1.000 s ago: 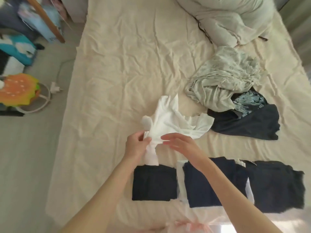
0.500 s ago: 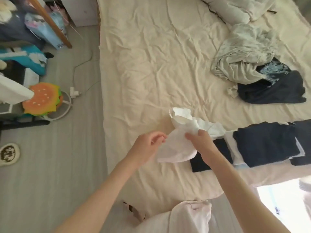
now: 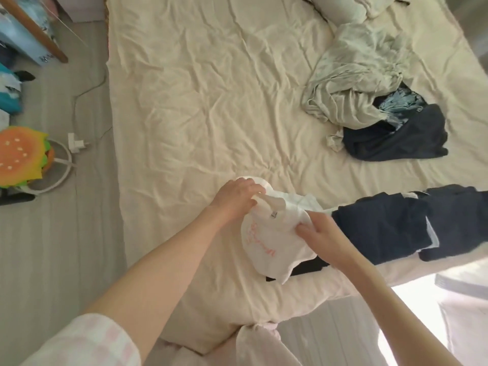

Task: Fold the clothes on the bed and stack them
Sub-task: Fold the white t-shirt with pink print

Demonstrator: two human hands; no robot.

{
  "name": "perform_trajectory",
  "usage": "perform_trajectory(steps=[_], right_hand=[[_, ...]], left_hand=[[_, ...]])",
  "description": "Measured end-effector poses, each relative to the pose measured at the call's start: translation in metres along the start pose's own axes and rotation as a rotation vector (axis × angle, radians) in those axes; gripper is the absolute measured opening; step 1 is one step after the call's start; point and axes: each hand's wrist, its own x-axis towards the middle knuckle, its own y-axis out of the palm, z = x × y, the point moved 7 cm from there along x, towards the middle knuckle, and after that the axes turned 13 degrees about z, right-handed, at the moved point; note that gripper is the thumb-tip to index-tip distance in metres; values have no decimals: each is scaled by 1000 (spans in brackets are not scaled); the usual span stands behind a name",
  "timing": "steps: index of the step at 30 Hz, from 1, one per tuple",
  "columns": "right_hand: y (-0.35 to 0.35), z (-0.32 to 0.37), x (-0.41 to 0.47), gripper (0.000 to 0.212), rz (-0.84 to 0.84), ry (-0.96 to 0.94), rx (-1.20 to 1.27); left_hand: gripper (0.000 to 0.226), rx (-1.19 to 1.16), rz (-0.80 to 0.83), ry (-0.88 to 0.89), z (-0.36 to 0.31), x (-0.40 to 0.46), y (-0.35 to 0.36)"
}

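A small white garment (image 3: pixel 272 244) with pink lettering hangs between my hands above the bed's near edge. My left hand (image 3: pixel 236 198) grips its upper left edge. My right hand (image 3: pixel 317 231) pinches its right side. Folded dark navy clothes (image 3: pixel 390 228) lie in a row on the cream bed sheet (image 3: pixel 211 101) just right of my hands; one dark piece is partly hidden under the white garment. An unfolded heap lies at the far right: a pale grey-green garment (image 3: pixel 353 75) over a dark navy one (image 3: pixel 396 138) and a light blue patterned piece (image 3: pixel 398 104).
A pillow (image 3: pixel 348 9) lies at the bed's far end. On the floor to the left are a burger-shaped cushion (image 3: pixel 21 157) on a white ring stand, a white plug (image 3: pixel 75 142) with a cable, and bags beside a wooden leg (image 3: pixel 39 30).
The view has swung left, so the folded row sits further right. The white garment has been turned and opened out; its pink lettering now faces me. Both hands have kept their hold.
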Motion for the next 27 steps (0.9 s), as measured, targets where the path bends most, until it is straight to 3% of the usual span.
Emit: perform_trajectory(steps=[2, 5, 7, 12, 16, 20, 24, 27], right_hand=[[-26, 3, 0, 16, -12, -25, 26], [-54, 8, 1, 11, -55, -68, 60], [-68, 12, 2, 19, -150, -86, 50], [-86, 41, -5, 43, -446, -12, -251], [-92, 83, -14, 34, -622, -115, -356], [-96, 104, -21, 7, -594, -199, -226], [-94, 137, -41, 22, -621, -324, -257], [-99, 171, -59, 20, -632, -438, -202]], left_hand=[[24, 50, -75, -25, 4, 9, -13], [16, -135, -264, -59, 17, 5, -48], [13, -219, -369, -71, 21, -6, -75], [12, -557, -399, 8, 13, -45, -122], [15, -653, -504, 117, 7, -88, -160], [17, -567, -712, 137, 11, -139, -190], [17, -465, -835, 99, 17, -189, -209], [9, -603, -875, 63, 23, -217, -223]])
